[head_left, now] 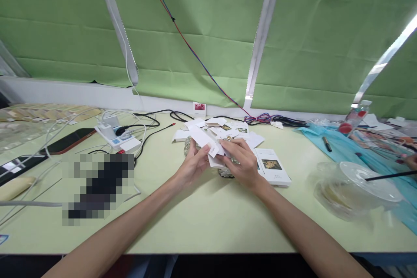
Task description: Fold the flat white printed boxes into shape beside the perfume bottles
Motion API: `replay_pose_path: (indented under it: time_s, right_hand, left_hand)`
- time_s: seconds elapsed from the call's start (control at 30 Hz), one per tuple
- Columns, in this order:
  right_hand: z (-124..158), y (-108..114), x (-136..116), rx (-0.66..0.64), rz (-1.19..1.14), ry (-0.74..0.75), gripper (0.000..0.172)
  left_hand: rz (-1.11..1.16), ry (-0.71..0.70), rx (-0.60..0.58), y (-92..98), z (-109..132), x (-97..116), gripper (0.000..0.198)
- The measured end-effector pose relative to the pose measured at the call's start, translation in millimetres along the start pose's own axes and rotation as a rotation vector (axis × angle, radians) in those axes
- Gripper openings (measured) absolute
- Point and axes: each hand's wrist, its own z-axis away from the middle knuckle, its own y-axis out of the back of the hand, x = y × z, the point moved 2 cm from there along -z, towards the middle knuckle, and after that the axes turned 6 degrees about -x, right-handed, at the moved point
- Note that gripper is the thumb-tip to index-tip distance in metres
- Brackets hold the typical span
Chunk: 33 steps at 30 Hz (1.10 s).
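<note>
A white cardboard box (202, 137) with loose flaps is between my two hands, over the middle of the table. My left hand (194, 161) grips its lower left side, the thumb resting on a flap. From the right, my right hand (241, 160) has its fingers bent onto the box. Clear, shiny items (225, 173) show partly beneath my hands; their kind I cannot make out. Behind lie several white cards or flattened boxes (243, 130) with small pictures. White picture boxes (273, 167) lie just right of my right hand.
To the left are a power strip (117, 139) with cables, a phone (70, 140) and a blurred-out patch. At right stand a lidded, bagged container (347, 189), a blue plastic sheet (314, 137), a marker (326, 143) and a bottle (356, 115). Another person's hand (411, 161) shows at the right edge.
</note>
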Motion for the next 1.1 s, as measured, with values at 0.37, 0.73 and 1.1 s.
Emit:
replay_pose_path:
  time_s: [0.37, 0.73, 1.1]
  right_hand:
    - [-0.9, 2.0, 1.2, -0.006, -0.023, 0.019, 0.048]
    - [0.3, 1.1, 5.9, -0.006, -0.069, -0.024, 0.041]
    - [-2.1, 2.3, 3.5, 0.020, -0.093, -0.036, 0.034]
  left_hand:
    - [-0.009, -0.016, 0.008, 4.2, -1.1, -2.3, 0.093]
    - [0.029, 0.054, -0.011, 5.1, 0.5, -7.0, 0.071]
    - [-0.117, 0.023, -0.056, 8.1, -2.9, -4.3, 0.098]
